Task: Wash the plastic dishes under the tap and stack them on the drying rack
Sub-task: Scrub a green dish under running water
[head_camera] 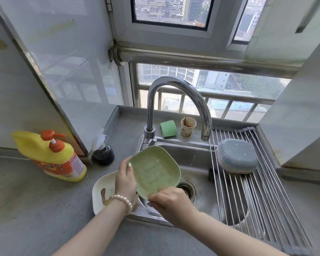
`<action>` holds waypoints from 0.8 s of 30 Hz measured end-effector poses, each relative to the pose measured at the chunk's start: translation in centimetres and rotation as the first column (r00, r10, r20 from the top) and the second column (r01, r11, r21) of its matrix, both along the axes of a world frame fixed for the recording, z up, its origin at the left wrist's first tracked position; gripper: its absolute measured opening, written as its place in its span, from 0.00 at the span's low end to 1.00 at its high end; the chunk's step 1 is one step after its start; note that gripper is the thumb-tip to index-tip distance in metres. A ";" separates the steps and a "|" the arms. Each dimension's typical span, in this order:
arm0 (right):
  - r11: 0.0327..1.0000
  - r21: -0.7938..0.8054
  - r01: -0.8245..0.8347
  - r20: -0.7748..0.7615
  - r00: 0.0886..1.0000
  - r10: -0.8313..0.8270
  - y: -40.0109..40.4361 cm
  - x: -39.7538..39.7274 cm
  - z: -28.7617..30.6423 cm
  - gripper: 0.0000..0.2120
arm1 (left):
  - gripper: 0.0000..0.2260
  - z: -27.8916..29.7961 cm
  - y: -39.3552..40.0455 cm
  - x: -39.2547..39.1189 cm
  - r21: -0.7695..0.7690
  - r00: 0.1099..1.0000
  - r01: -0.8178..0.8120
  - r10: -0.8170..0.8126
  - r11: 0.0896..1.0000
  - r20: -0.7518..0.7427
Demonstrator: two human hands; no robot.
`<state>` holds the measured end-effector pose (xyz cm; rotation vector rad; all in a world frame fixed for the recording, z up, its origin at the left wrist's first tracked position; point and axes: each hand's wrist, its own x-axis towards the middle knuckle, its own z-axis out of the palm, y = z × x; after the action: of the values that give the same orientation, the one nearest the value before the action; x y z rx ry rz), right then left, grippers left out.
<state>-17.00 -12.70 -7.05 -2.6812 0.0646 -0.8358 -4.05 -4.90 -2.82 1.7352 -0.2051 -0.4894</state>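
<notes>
Grey counter (35,209), steel sink (196,163): green dish (153,172) pinched by left hand (126,180) and right hand (170,200), left of tap spout (204,137).

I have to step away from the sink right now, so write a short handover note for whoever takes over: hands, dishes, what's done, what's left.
Left hand grips the green dish at its left rim; right hand holds its near edge. The dish is tilted over the sink, left of the tap spout; no stream is visible.
Done: blue dish upside down on the drying rack.
Left: rinse and rack the green dish, then wash the stained white dish on the counter by the sink.
</notes>
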 end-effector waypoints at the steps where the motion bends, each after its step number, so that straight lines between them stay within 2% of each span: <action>1: 1.000 0.009 -0.025 0.004 1.000 0.025 -0.8 -0.3 0.0 0.16 | 0.11 0.1 0.0 0.7 0.042 0.998 0.040 -0.042 0.998 0.051; 4: 0.986 -0.122 -0.115 -0.084 0.991 0.105 -4.1 -1.1 1.0 0.19 | 0.11 0.4 0.1 2.9 0.173 0.979 0.159 -0.178 0.972 0.099; 6: 0.939 -0.290 -0.183 -0.249 0.962 0.110 -6.2 -1.3 1.9 0.18 | 0.11 0.8 0.0 4.0 0.251 0.956 0.259 -0.285 0.933 0.071; 8: 0.861 -0.459 -0.221 -0.475 0.880 -0.027 -7.3 -0.4 3.2 0.21 | 0.11 1.3 -0.4 4.3 0.296 0.908 0.397 -0.418 0.869 0.007; 10: 0.810 -0.526 -0.259 -0.581 0.805 -0.119 -7.8 0.5 4.4 0.28 | 0.11 1.7 -0.7 4.2 0.278 0.860 0.502 -0.507 0.819 -0.060; 12: 0.816 -0.511 -0.271 -0.620 0.773 -0.132 -7.8 1.2 5.0 0.36 | 0.10 1.9 -1.0 4.2 0.219 0.858 0.511 -0.508 0.831 -0.073; 15: 0.856 -0.474 -0.206 -0.672 0.713 -0.201 -6.4 1.0 5.0 0.49 | 0.10 1.9 -1.2 4.3 0.211 0.902 0.420 -0.431 0.883 0.010; 17: 0.920 -0.373 -0.124 -0.740 0.638 -0.213 -4.8 0.7 4.3 0.53 | 0.12 0.9 -1.2 4.3 0.243 0.935 0.318 -0.345 0.916 0.080; 19: 0.969 -0.247 0.013 -0.774 0.599 -0.206 -3.1 0.9 4.3 0.56 | 0.12 0.0 -1.2 3.6 0.219 0.950 0.289 -0.307 0.932 0.053; 21: 0.986 -0.159 0.049 -0.764 0.626 -0.154 -2.1 1.7 4.4 0.56 | 0.13 -0.5 -1.4 2.6 0.162 0.946 0.321 -0.324 0.933 -0.005; 24: 0.991 -0.087 -0.098 -0.705 0.709 0.008 -0.8 2.4 3.9 0.52 | 0.11 -0.3 -1.5 1.6 0.084 0.940 0.341 -0.339 0.936 -0.032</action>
<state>-14.56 -13.55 -3.19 -2.9325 0.1170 0.2681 -2.46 -6.35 -3.08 1.7883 -0.4833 -0.7755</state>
